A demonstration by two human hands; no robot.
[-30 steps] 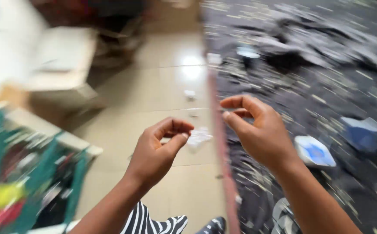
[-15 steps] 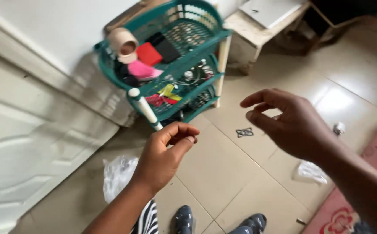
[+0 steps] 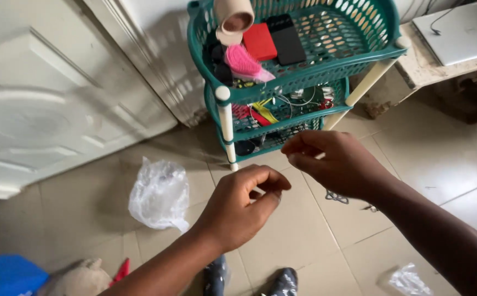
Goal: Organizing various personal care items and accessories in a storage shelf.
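Both hands pinched, left hand (image 3: pixel 242 205) below right hand (image 3: pixel 334 164); green rack (image 3: pixel 304 82) just beyond

Left hand (image 3: pixel 242 205) pinched shut — content between fingertips too small to tell. Right hand (image 3: pixel 337 164) curled likewise, grip content indiscernible. Green rack (image 3: pixel 304 71) top cut off by frame edge; lower shelves' contents tangled, unclear. Blue object (image 3: pixel 3 275) cropped at corner.

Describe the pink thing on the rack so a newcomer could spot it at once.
Find the green plastic tiered rack standing against the white wall beside the door. On its top shelf, at the front left, lies a pink hairbrush, next to a flat red case and a black one. It is the only pink, bristled item there.
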